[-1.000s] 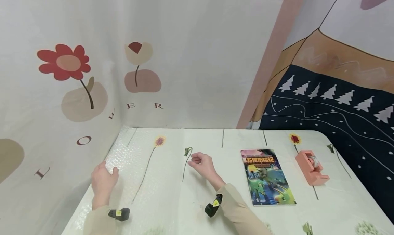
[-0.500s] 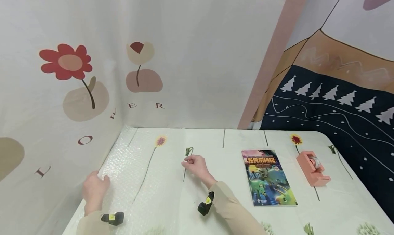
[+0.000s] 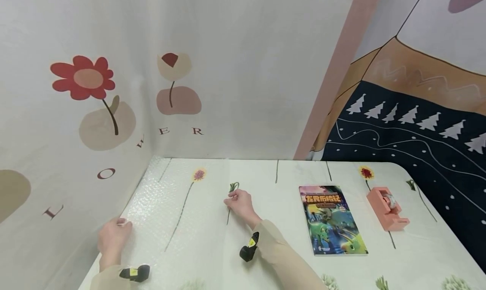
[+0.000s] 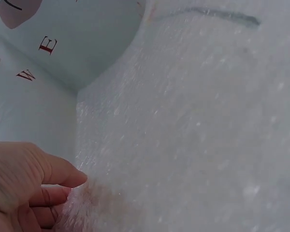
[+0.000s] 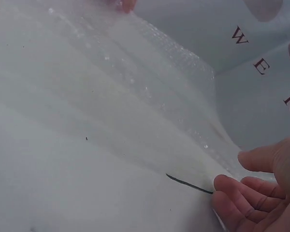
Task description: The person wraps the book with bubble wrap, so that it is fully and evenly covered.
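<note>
A clear sheet of bubble wrap (image 3: 152,205) covers the left part of the flower-printed table. My left hand (image 3: 113,238) is at its left edge; in the left wrist view the thumb lies on top and the fingers curl under, pinching the bubble wrap (image 4: 183,130). My right hand (image 3: 240,203) is low beside the sheet's right side, over a printed stem. The right wrist view shows that right hand (image 5: 261,188) with a gap between thumb and loosely bent fingers, its fingertips right by the sheet's edge.
A colourful comic-style book (image 3: 330,220) lies right of my right hand. Farther right stands a pink tape dispenser (image 3: 387,210) with a roll in it. A white printed curtain (image 3: 247,91) rises along the back and left sides; dark fabric (image 3: 417,146) hangs at the right.
My left hand has moved down and left, and its thumb and fingers have closed on the bubble wrap's edge. My right hand has shifted slightly left and down, toward the sheet.
</note>
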The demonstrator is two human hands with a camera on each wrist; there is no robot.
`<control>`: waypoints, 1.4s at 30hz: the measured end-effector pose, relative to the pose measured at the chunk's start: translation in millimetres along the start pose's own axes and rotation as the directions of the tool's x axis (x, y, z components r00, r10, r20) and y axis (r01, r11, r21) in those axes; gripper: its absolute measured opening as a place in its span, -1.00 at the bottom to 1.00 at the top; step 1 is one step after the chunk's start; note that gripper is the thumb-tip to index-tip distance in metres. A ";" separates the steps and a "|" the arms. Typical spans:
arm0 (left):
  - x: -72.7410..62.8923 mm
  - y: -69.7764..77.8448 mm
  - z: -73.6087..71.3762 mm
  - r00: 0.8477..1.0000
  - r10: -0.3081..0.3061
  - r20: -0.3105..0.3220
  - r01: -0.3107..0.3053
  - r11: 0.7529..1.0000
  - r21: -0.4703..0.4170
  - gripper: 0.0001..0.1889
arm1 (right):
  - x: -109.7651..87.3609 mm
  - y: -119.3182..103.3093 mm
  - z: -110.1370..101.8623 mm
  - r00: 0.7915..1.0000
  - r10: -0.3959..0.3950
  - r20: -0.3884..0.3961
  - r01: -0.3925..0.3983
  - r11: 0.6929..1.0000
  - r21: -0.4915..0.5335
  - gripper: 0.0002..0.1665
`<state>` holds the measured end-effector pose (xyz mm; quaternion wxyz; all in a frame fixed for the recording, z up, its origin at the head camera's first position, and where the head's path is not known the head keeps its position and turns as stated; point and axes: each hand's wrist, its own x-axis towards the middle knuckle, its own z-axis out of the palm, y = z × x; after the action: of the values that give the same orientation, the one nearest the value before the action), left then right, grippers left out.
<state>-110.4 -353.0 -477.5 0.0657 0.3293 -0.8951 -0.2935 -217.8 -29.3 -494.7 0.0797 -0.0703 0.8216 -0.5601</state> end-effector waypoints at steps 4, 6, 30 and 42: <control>1.1 -3.4 -0.1 1.000 -0.007 -0.002 0.007 1.000 -0.014 -0.62 | 4.7 -0.5 2.5 0.999 0.053 -0.014 -0.052 0.998 0.027 -0.74; 1.1 -4.9 -0.5 1.000 0.003 -0.007 -0.003 1.000 -0.030 -0.63 | 6.8 -0.7 3.9 0.997 0.074 -0.012 -0.074 0.996 0.054 -0.81; -0.6 38.7 15.3 0.977 0.214 0.010 -0.207 0.956 -0.207 -0.74 | -25.3 4.2 -56.4 0.982 0.179 0.053 -0.186 0.958 0.217 -0.91; 0.8 73.6 31.6 0.931 0.345 0.123 -0.312 0.923 -0.223 -0.74 | -53.6 19.6 -94.7 0.982 0.187 0.030 -0.188 0.948 0.256 -0.89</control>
<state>-161.4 -293.3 -461.6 0.0748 0.1413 -0.9060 -0.3918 -185.8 74.9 -476.0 0.1432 0.0175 0.7445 -0.6518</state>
